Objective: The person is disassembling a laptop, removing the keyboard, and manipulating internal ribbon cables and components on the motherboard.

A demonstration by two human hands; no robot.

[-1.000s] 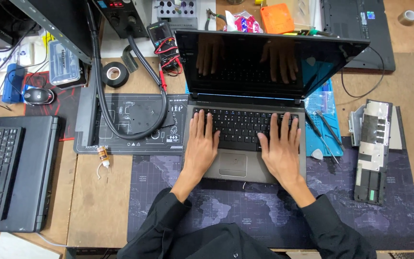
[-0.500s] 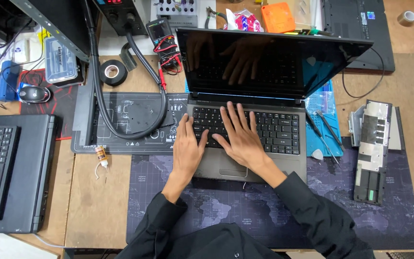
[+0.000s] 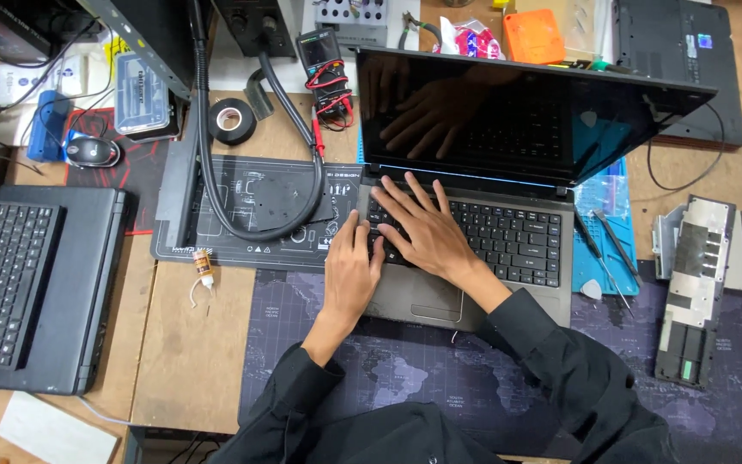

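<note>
An open grey laptop (image 3: 508, 241) with a dark screen (image 3: 526, 116) sits on a dark map-printed desk mat (image 3: 440, 369). My left hand (image 3: 352, 271) lies flat on the laptop's left front corner, fingers at the keyboard's left edge. My right hand (image 3: 422, 228) has crossed over to the left part of the keyboard, fingers spread on the keys, next to my left hand. Neither hand holds anything. Both arms wear black sleeves.
A second laptop (image 3: 32, 288) lies at the left. A black mat (image 3: 251, 210) with a looped hose, a tape roll (image 3: 232, 120), a mouse (image 3: 92, 152) and a multimeter (image 3: 319, 51) lie behind. A metal part (image 3: 693, 288) and screwdrivers (image 3: 607, 249) sit right.
My right hand has swept from the right side of the keyboard across to its left side. My left hand has slid slightly left to the laptop's corner.
</note>
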